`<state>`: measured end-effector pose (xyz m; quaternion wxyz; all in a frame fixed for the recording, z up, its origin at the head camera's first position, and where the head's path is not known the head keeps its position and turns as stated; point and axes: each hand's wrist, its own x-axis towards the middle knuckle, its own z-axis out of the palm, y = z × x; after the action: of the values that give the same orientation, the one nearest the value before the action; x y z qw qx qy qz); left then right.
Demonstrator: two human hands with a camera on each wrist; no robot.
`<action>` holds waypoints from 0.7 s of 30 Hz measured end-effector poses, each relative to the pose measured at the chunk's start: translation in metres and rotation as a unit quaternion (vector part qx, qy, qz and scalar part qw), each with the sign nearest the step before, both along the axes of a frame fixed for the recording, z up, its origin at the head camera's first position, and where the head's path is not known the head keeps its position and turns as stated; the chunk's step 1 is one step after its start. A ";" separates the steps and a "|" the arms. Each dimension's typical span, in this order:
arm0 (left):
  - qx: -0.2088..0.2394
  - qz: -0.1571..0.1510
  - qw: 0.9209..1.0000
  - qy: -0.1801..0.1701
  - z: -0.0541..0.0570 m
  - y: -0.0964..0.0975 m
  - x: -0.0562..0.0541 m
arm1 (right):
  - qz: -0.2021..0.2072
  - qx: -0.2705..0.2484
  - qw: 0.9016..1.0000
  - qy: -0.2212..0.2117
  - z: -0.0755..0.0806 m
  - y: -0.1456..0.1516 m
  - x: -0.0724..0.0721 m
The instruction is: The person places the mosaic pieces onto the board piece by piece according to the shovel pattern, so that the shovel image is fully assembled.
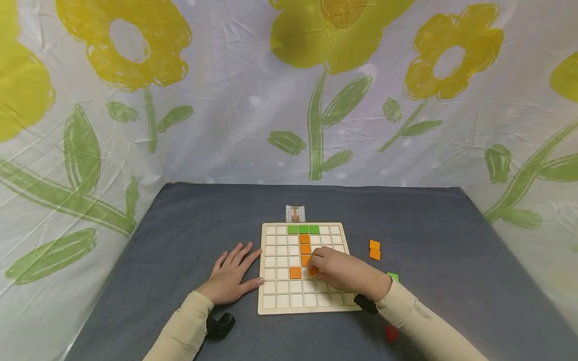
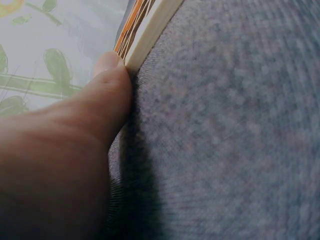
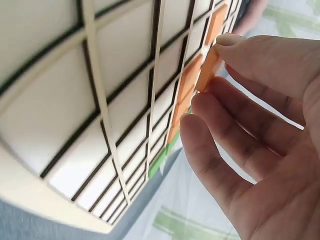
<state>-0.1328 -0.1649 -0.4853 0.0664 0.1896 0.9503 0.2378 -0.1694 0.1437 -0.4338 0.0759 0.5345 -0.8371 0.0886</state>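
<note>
A square wooden grid board (image 1: 282, 287) with white cells lies on the dark cloth. Green tiles (image 1: 303, 229) sit in its top row, with orange tiles (image 1: 304, 249) in a column beneath the middle one. One more orange tile (image 1: 295, 273) lies lower, to the left of that column. My right hand (image 1: 345, 271) pinches an orange tile (image 3: 207, 70) between thumb and fingers, close over the cell right of it. With fingers spread nearly straight, my left hand (image 1: 230, 276) rests on the cloth; its thumb (image 2: 117, 75) touches the board's left edge.
A small printed pattern card (image 1: 295, 213) lies behind the board. To the right are two loose orange tiles (image 1: 375, 249), a green tile (image 1: 393, 277) and something red (image 1: 391, 333), both partly behind the right arm. A flower-printed curtain (image 1: 235, 125) stands behind the table.
</note>
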 end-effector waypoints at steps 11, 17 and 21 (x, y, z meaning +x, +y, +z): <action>0.001 0.003 1.000 -0.004 0.002 0.001 0.001 | -0.009 0.029 0.999 0.012 -0.007 -0.013 0.001; -0.009 0.003 1.000 -0.010 0.002 0.001 0.000 | -0.013 0.034 0.999 0.019 -0.009 -0.015 0.000; -0.009 0.002 1.000 -0.012 0.001 0.001 -0.001 | -0.013 0.038 0.999 0.024 -0.007 -0.017 0.001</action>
<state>-0.1339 -0.1644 -0.4839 0.0793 0.1840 0.9519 0.2318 -0.1687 0.1268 -0.4412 0.0766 0.5285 -0.8444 0.0430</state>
